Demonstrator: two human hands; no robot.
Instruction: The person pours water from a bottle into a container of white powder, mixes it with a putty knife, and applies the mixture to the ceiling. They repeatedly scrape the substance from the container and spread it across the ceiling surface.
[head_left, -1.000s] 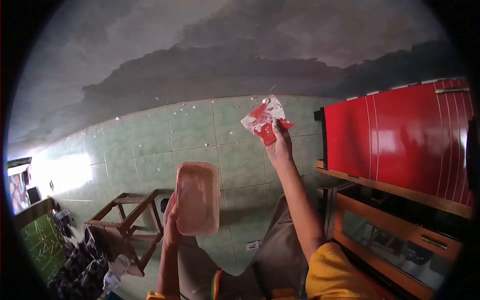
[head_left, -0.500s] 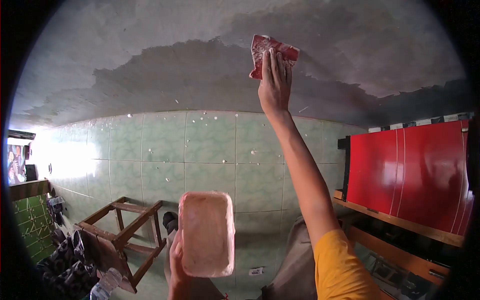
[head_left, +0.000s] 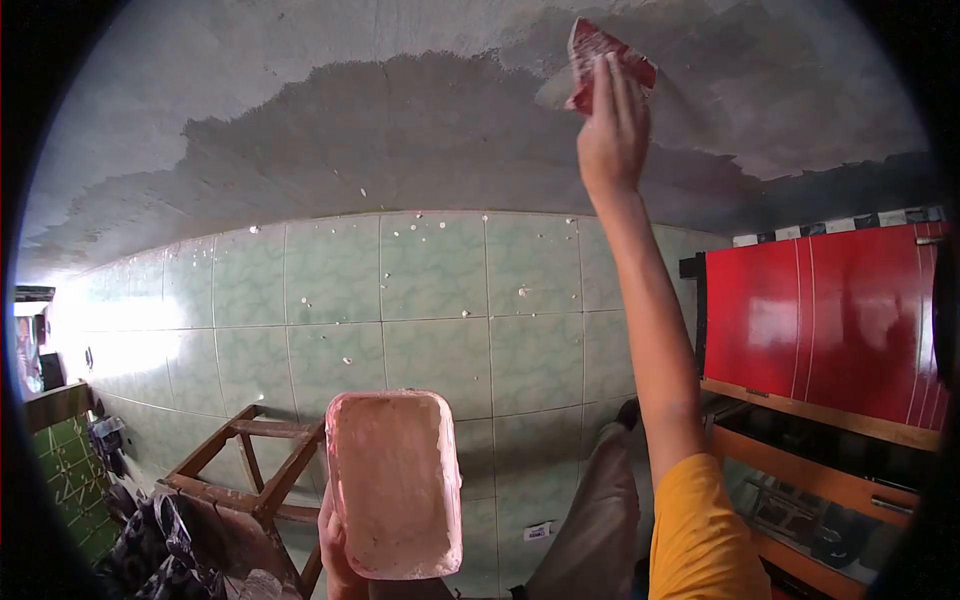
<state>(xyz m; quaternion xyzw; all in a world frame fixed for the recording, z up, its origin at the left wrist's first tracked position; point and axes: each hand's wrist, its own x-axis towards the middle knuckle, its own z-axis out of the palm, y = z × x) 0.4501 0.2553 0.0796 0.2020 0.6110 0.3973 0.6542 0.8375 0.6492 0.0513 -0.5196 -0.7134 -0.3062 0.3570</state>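
My right hand [head_left: 614, 140] reaches up and presses a red flat scraper [head_left: 641, 70], smeared with whitish paste, against the grey wall [head_left: 480, 150]. Its fingers lie stretched along the scraper's face; the thumb is hidden. A wet, lighter smear [head_left: 553, 91] shows on the wall at the scraper's left edge. Low in the view, my left hand [head_left: 337, 545] grips the left side of a pinkish rectangular tub [head_left: 456, 490], whose inside is coated with a pale film. Most of the left fingers are hidden under the tub.
Green floor tiles [head_left: 430, 360] carry white drips. At lower left stands a wooden stool or frame [head_left: 275, 490], with dark patterned cloth [head_left: 150, 540] beside it. A red-panelled cabinet [head_left: 860, 320] is on the right. A small packet [head_left: 539, 531] lies near my leg.
My right hand and the scraper have moved up and to the right along the wall, and a light smear now shows beside it. The tub has shifted slightly left and down.
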